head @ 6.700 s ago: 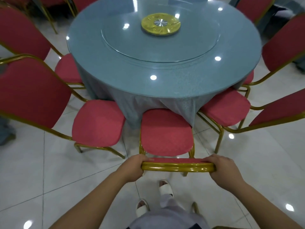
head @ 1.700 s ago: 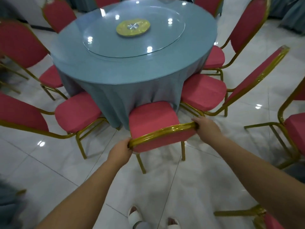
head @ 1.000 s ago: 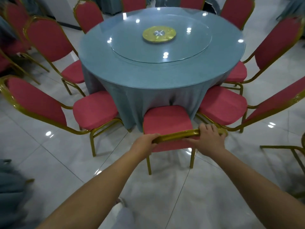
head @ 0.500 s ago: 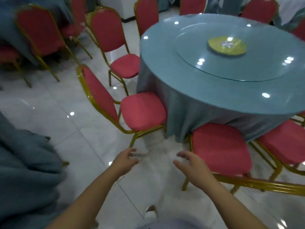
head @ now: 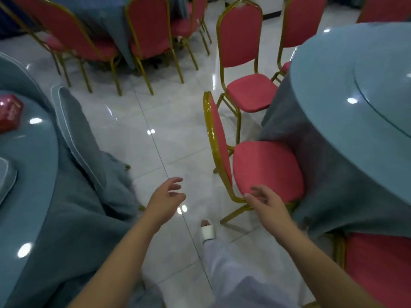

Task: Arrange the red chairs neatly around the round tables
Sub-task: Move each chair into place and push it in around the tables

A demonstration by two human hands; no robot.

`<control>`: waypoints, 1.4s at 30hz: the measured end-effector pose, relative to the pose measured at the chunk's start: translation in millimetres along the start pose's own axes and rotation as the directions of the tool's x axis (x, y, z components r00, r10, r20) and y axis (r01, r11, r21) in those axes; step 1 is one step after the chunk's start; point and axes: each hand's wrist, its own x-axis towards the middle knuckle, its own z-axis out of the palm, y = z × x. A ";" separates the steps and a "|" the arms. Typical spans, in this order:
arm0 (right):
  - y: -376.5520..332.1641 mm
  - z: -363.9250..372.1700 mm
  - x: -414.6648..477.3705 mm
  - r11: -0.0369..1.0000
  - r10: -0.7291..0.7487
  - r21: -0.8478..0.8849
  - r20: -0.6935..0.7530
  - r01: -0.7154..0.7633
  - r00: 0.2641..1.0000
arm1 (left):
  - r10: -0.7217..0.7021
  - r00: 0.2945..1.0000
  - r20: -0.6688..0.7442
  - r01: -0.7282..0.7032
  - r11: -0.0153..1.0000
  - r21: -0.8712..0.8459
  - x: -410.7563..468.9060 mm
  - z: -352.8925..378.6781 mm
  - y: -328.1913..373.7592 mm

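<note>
Both hands are empty with fingers loosely spread: the left hand (head: 165, 201) hovers over bare floor near six o'clock, and the right hand (head: 264, 203) reaches toward the near corner of the closest red chair (head: 266, 170), its fingertips close to the gold frame, though contact cannot be told. Glossy white floor tile (head: 155, 121) with dark grout lines and ceiling-light glints fills the middle of the view. A round table (head: 347, 90) under a blue-grey cloth and a glass top spans two to four o'clock, and a second clothed table (head: 26, 174) fills seven to nine o'clock, with a cloth-covered chair (head: 77, 130) against it. The closest red chair stands at the round table's edge near four o'clock, its seat against the hanging cloth and its back toward the aisle. A second red chair (head: 249, 92) stands beyond it at one o'clock, another red seat (head: 378, 263) shows at five o'clock, and more red chairs (head: 146, 30) ring a far table at eleven o'clock. A red box (head: 10, 112) lies on the left table at nine o'clock, and a white slipper (head: 208, 232) is on the tile at six. A second ago both hands gripped a chair's gold back rail; they have since let go, and the view has swung left along the round table.
</note>
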 end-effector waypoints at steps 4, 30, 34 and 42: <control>-42.5 45.1 95.5 0.996 0.040 0.083 0.071 -0.045 0.997 | 0.083 0.996 0.012 -0.084 0.991 0.105 102.6 -37.0 50.3; -124.8 141.3 142.9 0.762 0.418 -0.268 -0.491 -0.589 0.764 | 0.079 0.153 0.985 -0.974 0.180 0.137 426.6 0.7 174.2; -124.8 174.4 88.0 0.638 0.482 -0.241 -0.615 -0.731 0.624 | -0.067 -0.098 0.993 -0.952 0.296 -0.074 381.0 -12.3 129.5; -106.5 248.7 43.5 0.654 0.368 -0.069 -0.841 -0.753 0.397 | -0.100 -0.252 0.962 -0.911 0.359 -0.201 348.0 -21.2 100.5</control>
